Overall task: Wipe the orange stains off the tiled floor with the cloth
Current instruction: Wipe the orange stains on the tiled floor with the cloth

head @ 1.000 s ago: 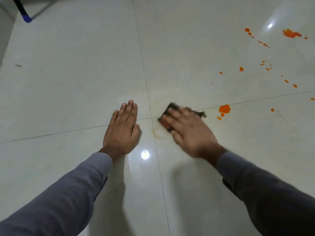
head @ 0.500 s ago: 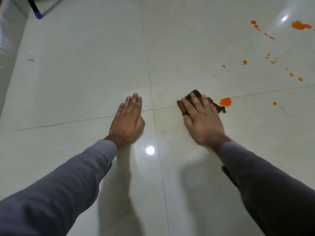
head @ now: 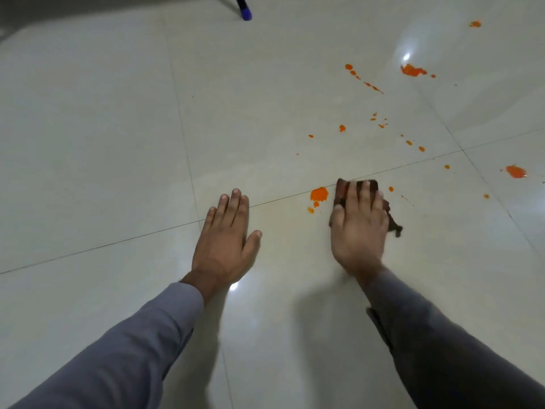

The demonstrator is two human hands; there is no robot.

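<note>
A dark brown cloth [head: 342, 188] lies on the pale tiled floor [head: 118, 143], pressed flat under my right hand [head: 358, 225]; only its far edge and a ragged right corner show. Just left of the cloth sits a big orange blot [head: 319, 193] with small drops [head: 311, 209] below it. More orange stains spread to the right and farther away: a patch [head: 515, 171], a splash [head: 413, 70], a trail of dots [head: 365, 82]. My left hand [head: 227, 237] rests palm down on the tile, fingers spread, holding nothing.
A dark furniture leg with a blue foot [head: 245, 13] stands at the top centre. Thin grout lines cross the glossy tiles, one running just above both hands. Bright lamp reflections glint on the floor [head: 406, 57].
My right hand has slid the cloth to the right, from left of the big orange blot to its right side. The blot still shows. The view has shifted; my left hand stays planted.
</note>
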